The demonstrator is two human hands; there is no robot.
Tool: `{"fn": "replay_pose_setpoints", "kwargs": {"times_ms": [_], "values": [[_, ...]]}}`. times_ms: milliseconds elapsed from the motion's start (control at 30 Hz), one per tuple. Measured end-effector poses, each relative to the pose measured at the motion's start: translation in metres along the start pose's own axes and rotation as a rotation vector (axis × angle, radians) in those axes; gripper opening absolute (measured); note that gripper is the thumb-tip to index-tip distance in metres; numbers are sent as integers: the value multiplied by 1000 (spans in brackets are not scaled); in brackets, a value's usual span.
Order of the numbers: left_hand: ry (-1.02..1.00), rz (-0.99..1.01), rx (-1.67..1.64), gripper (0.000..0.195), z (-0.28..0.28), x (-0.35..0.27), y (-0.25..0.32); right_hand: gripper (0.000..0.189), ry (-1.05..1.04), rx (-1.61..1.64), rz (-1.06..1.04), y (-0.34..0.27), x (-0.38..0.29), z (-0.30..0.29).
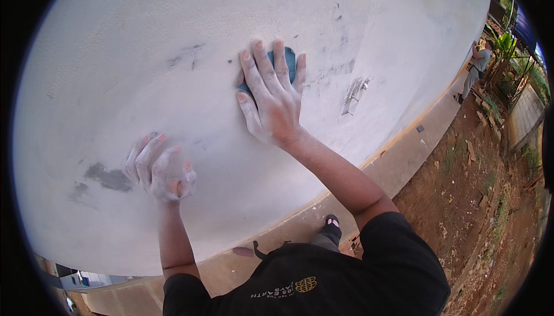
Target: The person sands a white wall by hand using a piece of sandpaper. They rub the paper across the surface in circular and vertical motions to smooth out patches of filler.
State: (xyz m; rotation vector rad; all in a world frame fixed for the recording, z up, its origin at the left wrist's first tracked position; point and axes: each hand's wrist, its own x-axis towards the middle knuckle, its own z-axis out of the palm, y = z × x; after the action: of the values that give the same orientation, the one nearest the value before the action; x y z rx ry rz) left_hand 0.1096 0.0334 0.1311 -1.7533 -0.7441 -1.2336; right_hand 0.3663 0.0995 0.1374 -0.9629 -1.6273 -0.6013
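Observation:
A white plastered wall [207, 112] fills most of the view, with grey patches and scuffs on it. My right hand [275, 95], coated in white dust, presses a blue sheet of what looks like sandpaper [290, 62] flat against the wall. Its fingers are spread over the sheet. To the lower left, my left hand [160, 169] is raised near the wall, equally dusty, with bent fingers and nothing visible in it. A dark grey patch [108, 177] lies just left of that hand. Right of my right hand, a chipped slot [355, 95] shows in the plaster.
A concrete ledge [402, 156] runs along the wall's foot, with a small dark block [420, 128] on it. My sandalled foot [332, 220] is there too. Beyond lies bare soil [458, 186] with debris. Another person [478, 67] stands at the wall, far right, near plants.

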Motion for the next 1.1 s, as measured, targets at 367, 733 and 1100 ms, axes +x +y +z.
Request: {"fn": "replay_pose_setpoints", "kwargs": {"times_ms": [367,733,1100], "values": [[-61,25,-13,19,-8,-7,-4,53,288,32,-49,37,108,-39],[-89,22,-10,18,-10,-3,-1,44,104,-77,-91,20,27,-21],[-33,-24,-30,16,-2,-13,7,33,220,19,-45,13,-2,-13]]}}
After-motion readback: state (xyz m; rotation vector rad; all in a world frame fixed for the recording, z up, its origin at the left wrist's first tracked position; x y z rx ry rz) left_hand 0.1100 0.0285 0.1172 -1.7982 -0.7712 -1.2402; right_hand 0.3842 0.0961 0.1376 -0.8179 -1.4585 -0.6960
